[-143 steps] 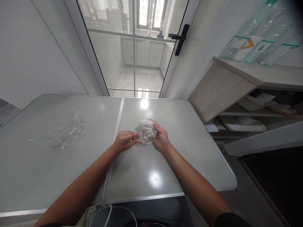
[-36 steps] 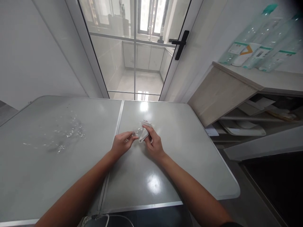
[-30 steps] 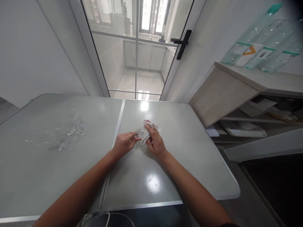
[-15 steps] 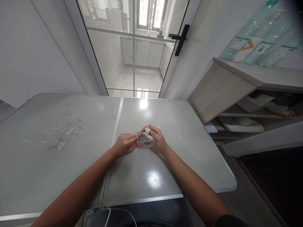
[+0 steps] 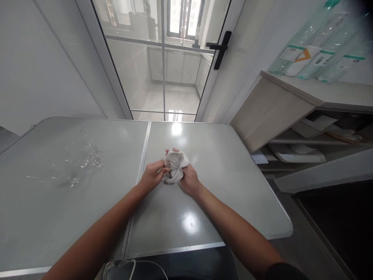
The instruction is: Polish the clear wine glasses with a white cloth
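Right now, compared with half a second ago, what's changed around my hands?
The clear glass has shifted slightly left and away from you. The white cloth has gone from bunched at its far side to spread around it. Nothing was let go: your left hand still holds the glass, your right hand the cloth. The bottles stayed put.

The window (image 5: 186, 17) glows; glare spots the table (image 5: 171, 208).
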Available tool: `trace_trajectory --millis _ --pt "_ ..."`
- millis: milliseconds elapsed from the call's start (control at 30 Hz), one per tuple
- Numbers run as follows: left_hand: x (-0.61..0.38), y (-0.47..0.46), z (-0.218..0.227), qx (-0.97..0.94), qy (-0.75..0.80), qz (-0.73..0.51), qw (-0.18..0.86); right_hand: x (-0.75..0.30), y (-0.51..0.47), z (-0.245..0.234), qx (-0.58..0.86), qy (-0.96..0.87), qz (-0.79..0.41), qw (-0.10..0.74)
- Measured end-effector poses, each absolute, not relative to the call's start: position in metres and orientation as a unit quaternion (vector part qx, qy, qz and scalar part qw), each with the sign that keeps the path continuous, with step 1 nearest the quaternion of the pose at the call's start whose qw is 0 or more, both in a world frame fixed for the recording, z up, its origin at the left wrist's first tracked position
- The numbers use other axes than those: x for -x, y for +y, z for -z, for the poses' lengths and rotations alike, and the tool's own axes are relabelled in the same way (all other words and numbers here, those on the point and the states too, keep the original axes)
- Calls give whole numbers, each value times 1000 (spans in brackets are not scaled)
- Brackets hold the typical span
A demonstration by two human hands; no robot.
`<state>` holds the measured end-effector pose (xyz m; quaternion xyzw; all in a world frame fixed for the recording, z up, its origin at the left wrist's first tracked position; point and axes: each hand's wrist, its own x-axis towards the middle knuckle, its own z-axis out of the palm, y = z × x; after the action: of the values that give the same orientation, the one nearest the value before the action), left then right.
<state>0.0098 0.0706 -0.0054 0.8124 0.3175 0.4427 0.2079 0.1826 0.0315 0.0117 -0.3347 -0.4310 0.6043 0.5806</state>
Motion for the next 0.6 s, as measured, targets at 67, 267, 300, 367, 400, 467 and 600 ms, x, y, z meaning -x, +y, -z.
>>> trace_trajectory --millis 67,267,300,367,400,467,600 --pt "-9 71 9 -815 314 -441 208 -182 31 -4 337 -466 -572 585" --pt "-9 71 7 -797 339 -472 166 -180 33 7 337 -573 -484 569" --pt "-8 71 6 -794 350 -470 161 -179 33 7 334 -584 -484 560" --pt "-6 72 5 -791 369 -459 165 -178 33 7 336 -596 -488 542" --pt "-6 72 5 -790 376 -451 173 -178 33 7 342 -598 -489 535" --pt "-5 72 5 -790 383 -436 200 -179 32 7 362 -599 -488 522" --pt "-6 68 6 -791 361 -430 242 -185 31 2 403 -608 -465 501"
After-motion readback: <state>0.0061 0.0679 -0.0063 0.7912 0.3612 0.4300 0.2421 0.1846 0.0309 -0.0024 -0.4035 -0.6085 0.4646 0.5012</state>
